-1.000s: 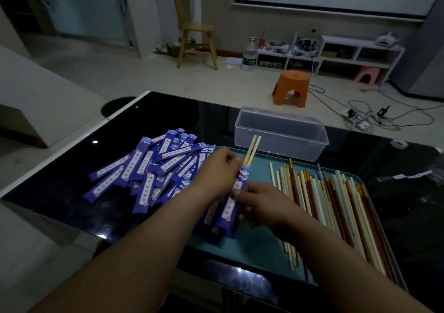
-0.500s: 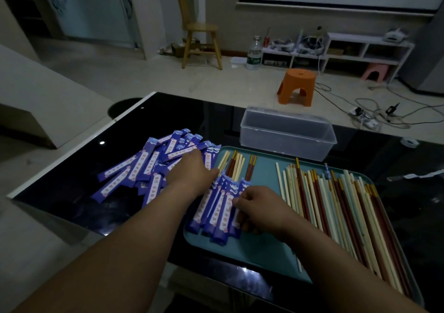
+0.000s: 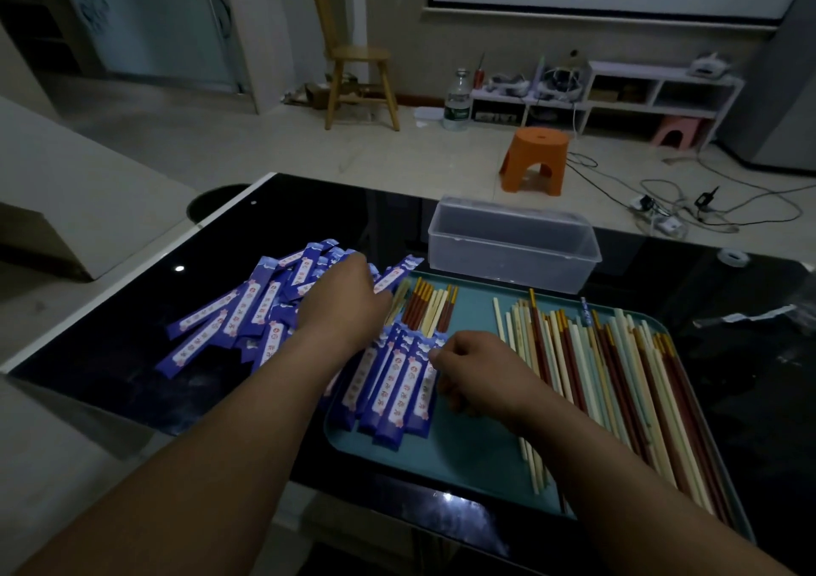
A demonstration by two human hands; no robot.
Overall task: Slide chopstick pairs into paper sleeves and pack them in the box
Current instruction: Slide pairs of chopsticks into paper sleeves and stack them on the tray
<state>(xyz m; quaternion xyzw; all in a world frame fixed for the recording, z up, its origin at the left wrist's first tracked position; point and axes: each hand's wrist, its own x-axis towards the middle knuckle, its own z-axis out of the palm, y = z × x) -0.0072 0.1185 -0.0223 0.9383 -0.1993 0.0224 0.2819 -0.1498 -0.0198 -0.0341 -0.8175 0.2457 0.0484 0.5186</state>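
The left hand [image 3: 342, 306] lies palm-down over the heap of empty blue sleeves [image 3: 247, 310]. Its fingertips are hidden beyond the knuckles, so I cannot tell whether they have already pinched a sleeve or only rest on the paper. The right hand [image 3: 474, 376] sits with fingers loosely curled and nothing visible in them, its thumb tip just touching the upper edge of the nearest of the sleeved pairs [image 3: 393, 385]. These lie in a row on the teal tray [image 3: 463, 456], between the two hands. The loose chopsticks [image 3: 618, 376] spread out just to the outer side of the right knuckles, and the clear box [image 3: 512, 244] stands beyond both sets of fingertips, apparently holding nothing yet. The step in hand looks like fetching the next sleeve. To do it well, the left fingers should peel a single sleeve off the heap rather than drag several overlapping ones, and turn its open mouth toward the right hand. The right fingers need only reach sideways for two sticks of matching colour, then square their tips together before feeding them in, so that neither catches the paper lip. A light pinch near the mouth should hold the sleeve open without crushing it. The finished row is close under the right thumb and easily knocked askew.
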